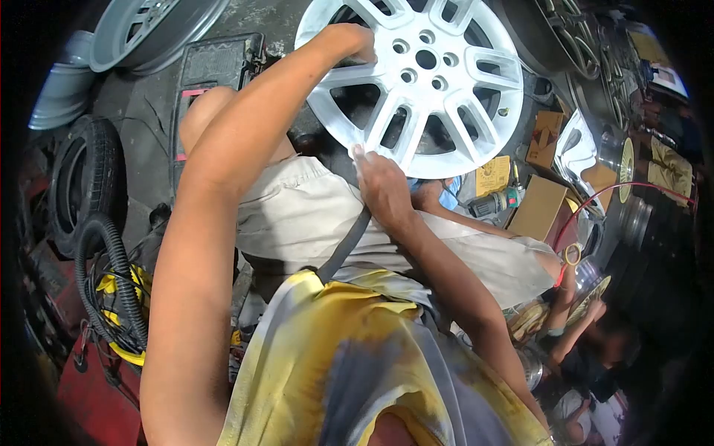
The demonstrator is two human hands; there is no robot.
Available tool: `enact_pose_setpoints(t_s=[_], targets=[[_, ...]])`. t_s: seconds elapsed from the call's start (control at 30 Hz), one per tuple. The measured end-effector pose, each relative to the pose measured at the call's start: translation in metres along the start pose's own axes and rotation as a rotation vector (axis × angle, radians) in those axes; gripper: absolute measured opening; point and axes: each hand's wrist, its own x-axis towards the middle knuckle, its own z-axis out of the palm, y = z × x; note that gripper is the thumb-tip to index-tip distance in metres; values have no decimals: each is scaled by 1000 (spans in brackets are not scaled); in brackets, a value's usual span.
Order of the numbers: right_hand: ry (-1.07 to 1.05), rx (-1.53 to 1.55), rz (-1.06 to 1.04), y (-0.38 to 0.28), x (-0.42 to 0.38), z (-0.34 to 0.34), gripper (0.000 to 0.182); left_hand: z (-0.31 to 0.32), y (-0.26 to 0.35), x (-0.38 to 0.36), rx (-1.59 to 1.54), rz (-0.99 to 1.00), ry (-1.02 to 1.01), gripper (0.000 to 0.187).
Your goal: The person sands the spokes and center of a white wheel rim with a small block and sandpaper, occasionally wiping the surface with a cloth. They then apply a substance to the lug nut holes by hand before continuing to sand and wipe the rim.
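Note:
A pale silver-white alloy wheel (425, 83) with double spokes and several bolt holes is tilted up in front of my knees. My left hand (352, 41) reaches over its left side, with fingers curled down against a spoke; whatever they hold, if anything, is hidden. At the near lower edge of the rim is my right hand (384, 187), closed with the thumb on the rim face and the other fingers out of sight below. Whitish dust marks the right thumb tip. A dark grey strap or hose (346, 241) runs across my lap beneath the right hand.
A tyre (88, 186) and a ribbed black hose (111, 267) are at left, near a black case (217, 63). Cardboard boxes (537, 208), a green power tool (494, 201) and a red cable (595, 195) lie right. Another person (595, 349) sits at lower right.

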Motion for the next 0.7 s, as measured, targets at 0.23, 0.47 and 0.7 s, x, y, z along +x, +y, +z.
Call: enact_pose_setpoints(t_s=[0.23,0.47,0.7], targets=[[-86,-102,-178,16,-19,-13,54,-2,-10,-1,20,-13,-12,64],[-256,-226,-220,17,-6,-31,54,-4,-22,14,-19,-66,91,56],[-171,-155,-338,17,18,-31,61,-46,-31,-25,-114,79,30,65]])
